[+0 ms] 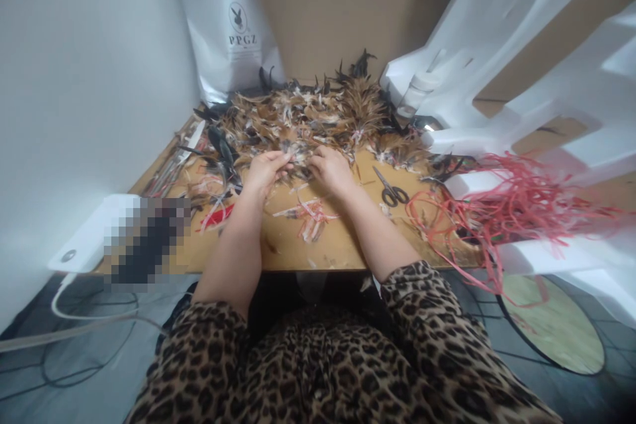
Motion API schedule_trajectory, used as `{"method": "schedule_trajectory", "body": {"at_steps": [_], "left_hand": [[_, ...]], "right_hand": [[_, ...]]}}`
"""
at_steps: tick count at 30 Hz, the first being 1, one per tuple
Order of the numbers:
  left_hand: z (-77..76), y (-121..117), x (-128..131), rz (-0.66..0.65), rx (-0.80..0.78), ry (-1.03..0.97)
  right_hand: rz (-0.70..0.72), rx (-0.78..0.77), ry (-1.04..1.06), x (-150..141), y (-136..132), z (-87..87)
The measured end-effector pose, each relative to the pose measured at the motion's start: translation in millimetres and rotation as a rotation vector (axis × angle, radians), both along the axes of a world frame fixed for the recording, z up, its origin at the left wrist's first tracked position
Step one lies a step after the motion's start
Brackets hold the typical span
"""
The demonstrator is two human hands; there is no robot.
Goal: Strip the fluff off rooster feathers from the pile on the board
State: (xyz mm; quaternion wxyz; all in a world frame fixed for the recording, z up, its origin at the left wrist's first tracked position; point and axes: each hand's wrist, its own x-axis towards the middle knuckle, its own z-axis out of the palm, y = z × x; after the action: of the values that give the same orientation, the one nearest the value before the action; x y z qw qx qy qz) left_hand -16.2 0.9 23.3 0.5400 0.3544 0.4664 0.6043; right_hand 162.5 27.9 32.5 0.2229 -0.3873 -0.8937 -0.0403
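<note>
My left hand (271, 170) is closed in a pinch at the near edge of a brown feather pile (308, 112), with small pale and grey feathers (297, 154) at its fingertips. Opposite it, my right hand (332, 171) has its fingers curled down against the same feathers; what lies between them is hidden. Between my forearms, a bundle of red and white strips (314, 212) rests on the table (288, 252). Black-handled scissors (392, 191) lie to the right of my right hand. Dark feathers (222, 149) are left of my left hand.
A tangle of red strips (521, 202) hangs over the right edge by white foam pieces (472, 132). A white power strip (94, 232) with a cable is at left. Behind stands a white bag (233, 26). A round green-topped stool (556, 331) is below right.
</note>
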Motion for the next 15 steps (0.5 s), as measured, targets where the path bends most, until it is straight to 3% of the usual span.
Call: {"method": "schedule_trajectory", "body": {"at_steps": [4, 15], "left_hand": [[-1.3, -1, 6, -0.029, 0.042, 0.186], [-5.2, -2, 14, -0.067, 0.025, 0.338]], "right_hand": [[0.005, 0.001, -0.028, 3, 2, -0.7], [0.013, -0.014, -0.02, 3, 3, -0.9]]}}
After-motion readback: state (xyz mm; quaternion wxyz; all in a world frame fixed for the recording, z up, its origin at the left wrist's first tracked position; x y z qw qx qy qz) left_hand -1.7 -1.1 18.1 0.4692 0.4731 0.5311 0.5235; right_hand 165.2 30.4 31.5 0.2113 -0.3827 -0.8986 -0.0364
